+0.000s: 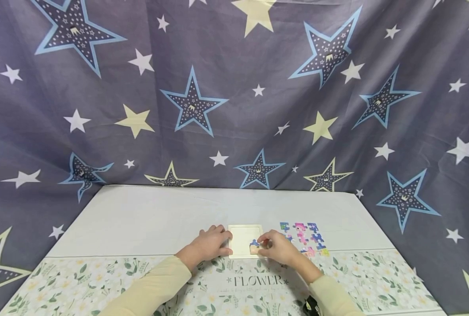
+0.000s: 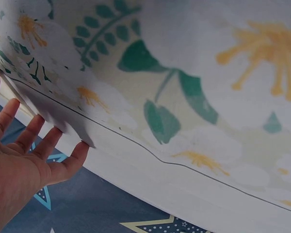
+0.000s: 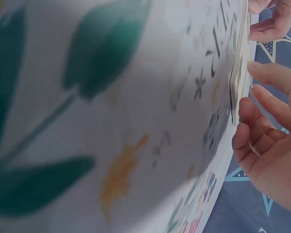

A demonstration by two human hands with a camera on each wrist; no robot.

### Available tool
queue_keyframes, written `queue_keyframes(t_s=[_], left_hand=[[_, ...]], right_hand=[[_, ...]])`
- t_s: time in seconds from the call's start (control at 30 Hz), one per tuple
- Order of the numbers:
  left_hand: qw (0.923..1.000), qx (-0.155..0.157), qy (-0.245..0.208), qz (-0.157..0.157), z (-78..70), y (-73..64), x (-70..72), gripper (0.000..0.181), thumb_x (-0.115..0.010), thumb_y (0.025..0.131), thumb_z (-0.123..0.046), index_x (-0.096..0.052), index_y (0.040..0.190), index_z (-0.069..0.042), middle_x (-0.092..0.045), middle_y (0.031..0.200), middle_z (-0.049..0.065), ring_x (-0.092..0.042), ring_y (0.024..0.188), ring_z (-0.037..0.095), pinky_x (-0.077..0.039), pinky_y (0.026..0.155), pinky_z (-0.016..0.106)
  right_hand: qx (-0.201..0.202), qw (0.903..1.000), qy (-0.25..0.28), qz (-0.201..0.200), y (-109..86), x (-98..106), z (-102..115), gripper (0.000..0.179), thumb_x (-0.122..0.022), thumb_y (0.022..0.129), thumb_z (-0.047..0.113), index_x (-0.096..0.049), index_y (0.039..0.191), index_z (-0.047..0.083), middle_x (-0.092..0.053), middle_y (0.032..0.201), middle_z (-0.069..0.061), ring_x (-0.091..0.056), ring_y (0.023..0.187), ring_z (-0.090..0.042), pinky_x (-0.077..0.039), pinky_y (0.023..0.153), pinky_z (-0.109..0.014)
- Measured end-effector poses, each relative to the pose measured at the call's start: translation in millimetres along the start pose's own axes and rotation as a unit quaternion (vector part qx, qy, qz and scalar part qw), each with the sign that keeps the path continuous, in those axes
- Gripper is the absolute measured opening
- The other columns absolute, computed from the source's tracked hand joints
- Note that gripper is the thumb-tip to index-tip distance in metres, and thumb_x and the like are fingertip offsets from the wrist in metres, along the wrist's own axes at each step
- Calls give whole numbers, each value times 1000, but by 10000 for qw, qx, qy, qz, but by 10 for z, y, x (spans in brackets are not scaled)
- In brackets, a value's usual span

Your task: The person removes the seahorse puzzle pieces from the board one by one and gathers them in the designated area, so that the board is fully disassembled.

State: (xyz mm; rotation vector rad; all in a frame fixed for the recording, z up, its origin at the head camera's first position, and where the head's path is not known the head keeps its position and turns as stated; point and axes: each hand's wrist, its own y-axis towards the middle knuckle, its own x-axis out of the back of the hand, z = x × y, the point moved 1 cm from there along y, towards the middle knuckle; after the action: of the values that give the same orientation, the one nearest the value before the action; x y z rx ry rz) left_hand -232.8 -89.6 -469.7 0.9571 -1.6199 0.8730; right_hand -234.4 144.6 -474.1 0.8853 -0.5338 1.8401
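Observation:
A shallow, pale square tray (image 1: 242,232) with a raised rim lies on the table. My left hand (image 1: 212,242) rests at its left edge, thumb and fingertips against the rim; the left wrist view shows this hand (image 2: 29,155) with its fingers spread. In the tray's lower right corner sits a jigsaw piece (image 1: 254,248), blue above and peach below. My right hand (image 1: 278,248) pinches it at its right side between thumb and index finger. The right wrist view shows the right hand (image 3: 276,126) over the tray's edge (image 3: 238,73), the piece itself hidden.
Several loose jigsaw pieces (image 1: 301,227), pink, blue and yellow, lie in rows right of the tray, partly behind my right hand. A floral cloth (image 1: 139,267) with the word FLOWER covers the near table; a white surface (image 1: 159,210) lies beyond. A star-patterned curtain (image 1: 234,66) hangs behind.

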Motion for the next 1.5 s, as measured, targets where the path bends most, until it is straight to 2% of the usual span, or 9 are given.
queue_keyframes(t_s=[0.43, 0.73, 0.97, 1.23, 1.5], left_hand=[[10000, -59, -26, -8, 14, 1, -1, 50, -57, 82, -55, -57, 121, -23, -55, 113, 2, -50, 103, 19, -39, 94, 60], [9999, -103, -36, -18, 19, 7, -12, 49, -57, 83, -55, -57, 120, -22, -54, 112, 2, -49, 101, 19, -39, 93, 61], [10000, -53, -51, -3, 19, 19, -17, 50, -57, 82, -55, -57, 121, -22, -55, 114, 2, -50, 104, 20, -38, 94, 62], [10000, -76, -44, -14, 13, 17, -11, 50, -57, 82, -55, -57, 120, -23, -55, 114, 2, -50, 105, 20, -38, 94, 62], [10000, -79, -32, 13, 6, 13, 0, 51, -57, 82, -54, -56, 122, -22, -54, 114, 2, -50, 104, 20, -39, 94, 61]], right_hand=[[-76, 9996, -273, -29, -70, 103, -85, 25, -74, 77, 14, -67, 100, 6, -59, 88, -2, -53, 78, -13, -45, 67, -26], [-210, 9993, -301, -113, -141, 173, -190, 26, -74, 76, 14, -67, 100, 8, -60, 88, -2, -52, 75, -11, -44, 64, -24], [-69, 9997, -198, -115, -207, 254, -221, 26, -74, 77, 10, -67, 101, 2, -61, 88, -6, -53, 77, -15, -45, 64, -24], [-64, 9996, -245, -112, -217, 289, -343, 23, -73, 78, 12, -67, 99, 4, -60, 86, -3, -53, 76, -13, -45, 64, -23], [-244, 9990, -312, -207, -299, 366, -395, 25, -74, 78, 13, -67, 100, 5, -62, 87, -2, -53, 76, -12, -45, 63, -23]])
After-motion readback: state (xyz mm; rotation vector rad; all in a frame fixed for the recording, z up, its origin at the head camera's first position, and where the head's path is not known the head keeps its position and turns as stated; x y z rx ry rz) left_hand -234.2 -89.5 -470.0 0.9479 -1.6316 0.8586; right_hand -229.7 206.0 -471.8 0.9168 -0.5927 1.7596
